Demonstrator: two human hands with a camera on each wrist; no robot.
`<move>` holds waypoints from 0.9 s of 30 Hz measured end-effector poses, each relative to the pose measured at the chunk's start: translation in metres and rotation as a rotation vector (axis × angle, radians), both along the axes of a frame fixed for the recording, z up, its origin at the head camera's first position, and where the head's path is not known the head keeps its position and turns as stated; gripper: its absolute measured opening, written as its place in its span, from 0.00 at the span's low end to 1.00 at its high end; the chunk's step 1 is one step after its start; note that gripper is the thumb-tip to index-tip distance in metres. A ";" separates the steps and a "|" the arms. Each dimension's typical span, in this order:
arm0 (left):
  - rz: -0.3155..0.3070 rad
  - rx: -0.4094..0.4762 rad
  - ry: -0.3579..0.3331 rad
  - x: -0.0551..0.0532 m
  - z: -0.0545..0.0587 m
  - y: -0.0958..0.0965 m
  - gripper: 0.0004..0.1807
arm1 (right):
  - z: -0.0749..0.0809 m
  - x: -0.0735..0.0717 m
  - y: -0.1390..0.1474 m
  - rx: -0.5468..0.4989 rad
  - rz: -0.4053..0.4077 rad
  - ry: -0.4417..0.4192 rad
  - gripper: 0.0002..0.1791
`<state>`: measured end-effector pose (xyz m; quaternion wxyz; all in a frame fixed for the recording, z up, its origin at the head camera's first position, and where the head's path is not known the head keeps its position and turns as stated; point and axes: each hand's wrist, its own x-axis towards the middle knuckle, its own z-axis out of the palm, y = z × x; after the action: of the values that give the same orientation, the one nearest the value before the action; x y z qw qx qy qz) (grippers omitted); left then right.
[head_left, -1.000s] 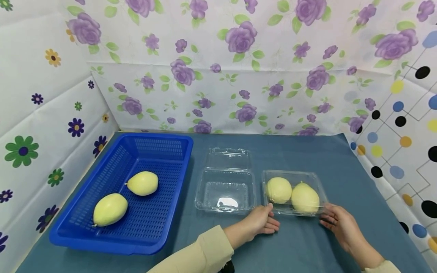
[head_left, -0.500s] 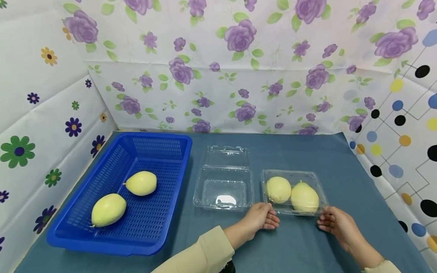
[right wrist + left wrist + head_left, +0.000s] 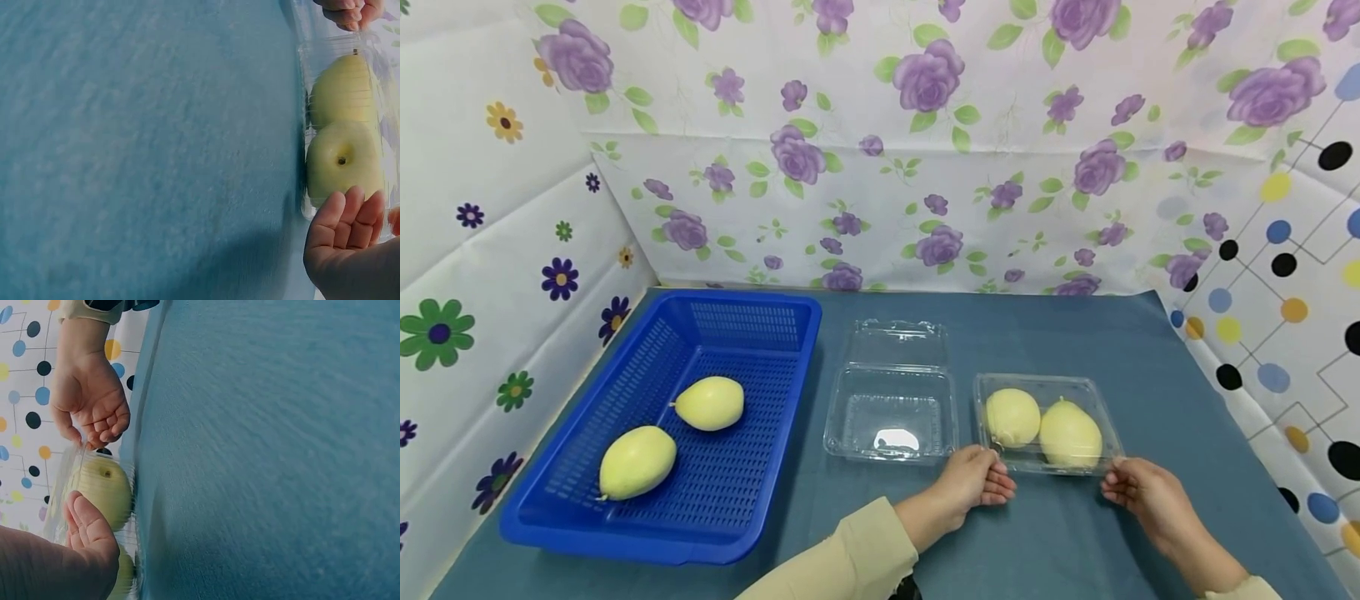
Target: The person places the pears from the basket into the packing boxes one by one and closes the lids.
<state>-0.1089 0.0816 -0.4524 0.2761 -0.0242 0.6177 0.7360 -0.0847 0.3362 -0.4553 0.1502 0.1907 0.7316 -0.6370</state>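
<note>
The left hand [image 3: 973,483] has loosely curled fingers touching the near left corner of the closed clear box [image 3: 1045,423]; the right hand [image 3: 1142,493] has relaxed fingers at its near right corner, gripping nothing. The box holds two pale yellow fruits [image 3: 1042,427] and sits right of centre on the blue worktop [image 3: 1060,542]. Just left lies an open empty clear box [image 3: 891,404]. Farther left, a blue basket [image 3: 625,533] holds two more fruits [image 3: 670,433].

Four pale yellow fruits [image 3: 710,403], two clear clamshell boxes [image 3: 891,414], one blue basket [image 3: 625,533].
</note>
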 end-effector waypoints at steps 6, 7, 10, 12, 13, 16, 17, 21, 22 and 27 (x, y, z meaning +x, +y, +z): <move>0.040 0.009 0.010 -0.003 0.001 0.002 0.11 | 0.002 -0.003 -0.003 0.024 -0.013 0.014 0.16; 0.043 0.009 0.009 -0.003 0.001 0.002 0.12 | 0.003 -0.004 -0.004 0.026 -0.013 0.010 0.16; 0.042 0.006 0.008 -0.005 0.001 0.003 0.12 | 0.003 -0.005 -0.004 0.030 -0.014 -0.003 0.16; 0.035 0.001 0.007 -0.006 0.000 0.003 0.13 | 0.003 -0.005 -0.003 0.029 -0.013 -0.003 0.16; 0.030 -0.001 0.007 -0.006 0.000 0.002 0.13 | 0.003 -0.005 -0.003 0.029 -0.011 -0.002 0.16; 0.013 -0.010 0.011 -0.007 0.000 0.002 0.13 | 0.001 -0.005 -0.002 0.032 -0.004 -0.002 0.16; 0.008 -0.016 0.011 -0.008 0.001 0.002 0.13 | 0.000 -0.005 -0.002 0.034 -0.002 -0.003 0.16; -0.005 -0.041 0.011 -0.008 0.002 0.001 0.14 | 0.000 -0.004 -0.002 0.045 -0.001 -0.008 0.16; -0.009 -0.047 0.011 -0.008 0.002 0.001 0.15 | 0.000 -0.005 -0.002 0.052 -0.006 -0.008 0.15; -0.032 -0.075 -0.006 -0.009 0.004 0.000 0.15 | 0.003 -0.006 -0.006 0.131 -0.052 0.000 0.16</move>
<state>-0.1180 0.0814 -0.4483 0.2887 -0.0267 0.6445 0.7075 -0.0906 0.3299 -0.4521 0.1206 0.2191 0.7665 -0.5916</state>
